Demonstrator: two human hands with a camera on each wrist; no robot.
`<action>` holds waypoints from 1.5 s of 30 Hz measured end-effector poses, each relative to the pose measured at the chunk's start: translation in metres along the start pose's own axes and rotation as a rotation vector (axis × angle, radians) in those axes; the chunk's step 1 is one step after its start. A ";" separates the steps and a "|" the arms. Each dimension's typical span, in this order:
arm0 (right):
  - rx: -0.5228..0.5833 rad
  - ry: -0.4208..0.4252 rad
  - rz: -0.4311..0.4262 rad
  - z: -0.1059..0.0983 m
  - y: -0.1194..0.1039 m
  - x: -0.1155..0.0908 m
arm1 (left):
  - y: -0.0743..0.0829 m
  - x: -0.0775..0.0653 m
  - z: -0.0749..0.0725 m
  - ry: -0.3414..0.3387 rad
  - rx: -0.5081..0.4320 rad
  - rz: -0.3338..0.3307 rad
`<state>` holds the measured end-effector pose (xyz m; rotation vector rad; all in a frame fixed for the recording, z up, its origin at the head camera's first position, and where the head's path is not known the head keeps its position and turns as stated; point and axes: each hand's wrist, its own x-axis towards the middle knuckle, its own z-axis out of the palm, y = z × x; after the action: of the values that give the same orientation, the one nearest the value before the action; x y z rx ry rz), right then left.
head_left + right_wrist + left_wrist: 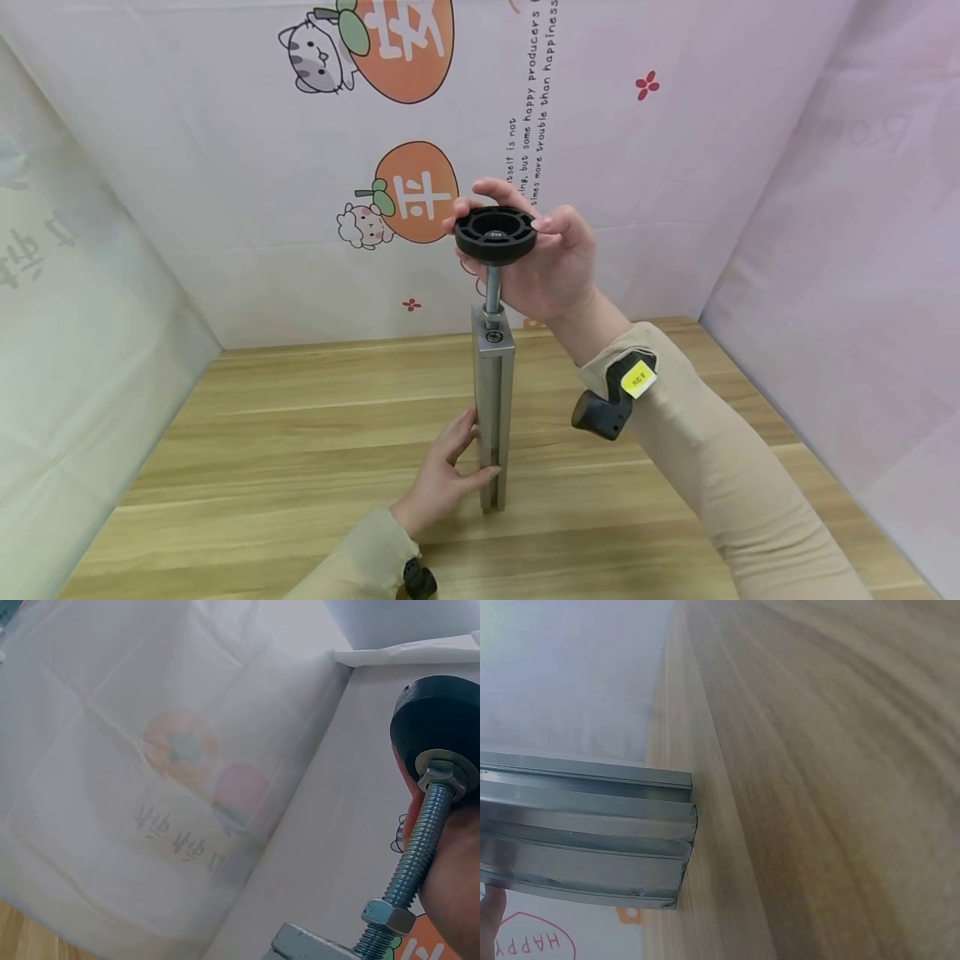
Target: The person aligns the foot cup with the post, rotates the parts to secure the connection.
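Note:
An aluminium profile stands upright on the table, slotted along its sides. From its top end rises the threaded rod of a levelling foot, whose round black base faces up. My right hand grips that base by its rim, thumb on the near right and fingers around the far side. In the right wrist view one hex nut sits low on the rod, just above the profile's end. Lower down, my left hand holds the profile between thumb and fingers. The left wrist view shows the profile's lower end at the tabletop.
The wood-grain table reaches back to a printed white cloth. Further cloth walls rise on the left and right. A small black wrist camera is strapped over the right sleeve.

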<state>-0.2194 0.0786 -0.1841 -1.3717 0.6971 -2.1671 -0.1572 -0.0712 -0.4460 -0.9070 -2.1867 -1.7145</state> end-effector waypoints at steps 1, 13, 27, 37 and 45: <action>-0.013 0.002 -0.006 0.000 0.000 0.000 | 0.000 0.000 0.000 -0.001 -0.001 -0.006; -0.280 0.117 -0.101 0.001 0.001 -0.004 | 0.002 0.001 0.000 -0.002 -0.025 -0.064; -0.719 0.230 -0.199 0.009 -0.004 -0.011 | -0.004 0.001 0.001 0.017 0.012 0.089; -0.980 0.318 -0.183 0.020 -0.008 -0.014 | -0.004 0.001 0.001 0.014 0.006 0.129; -1.271 0.338 -0.267 0.026 -0.008 -0.014 | -0.003 0.000 0.000 0.009 0.005 0.073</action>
<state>-0.1917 0.0888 -0.1790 -1.6549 2.4048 -2.1692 -0.1590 -0.0710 -0.4479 -0.9644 -2.1236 -1.6760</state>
